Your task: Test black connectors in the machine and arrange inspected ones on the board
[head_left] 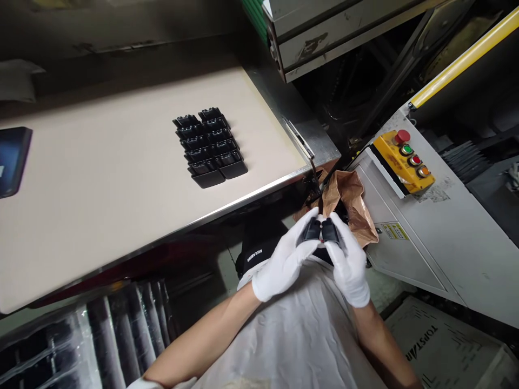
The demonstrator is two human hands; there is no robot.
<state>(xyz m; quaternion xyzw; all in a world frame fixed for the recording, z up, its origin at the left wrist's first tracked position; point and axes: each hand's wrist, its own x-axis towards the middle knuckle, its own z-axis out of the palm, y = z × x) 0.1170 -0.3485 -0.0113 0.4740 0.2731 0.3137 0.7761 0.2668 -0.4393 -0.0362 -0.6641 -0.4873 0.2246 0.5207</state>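
Both my hands wear white gloves and are held close together in front of my body, just past the table's edge. My left hand grips a black plastic part between thumb and fingers. A similar black plastic part is pinched in my right hand. The two parts sit side by side; whether they are joined in the middle I cannot tell. On the table, a block of several matching black parts lies in two neat overlapping rows.
The light-topped table has a metal edge. A brown paper bag stands open beyond my hands. To the right is a cabinet with a yellow button box. A dark-framed tablet-like device lies far left. Plastic-wrapped stacks stand lower left, a TOPSTAR box lower right.
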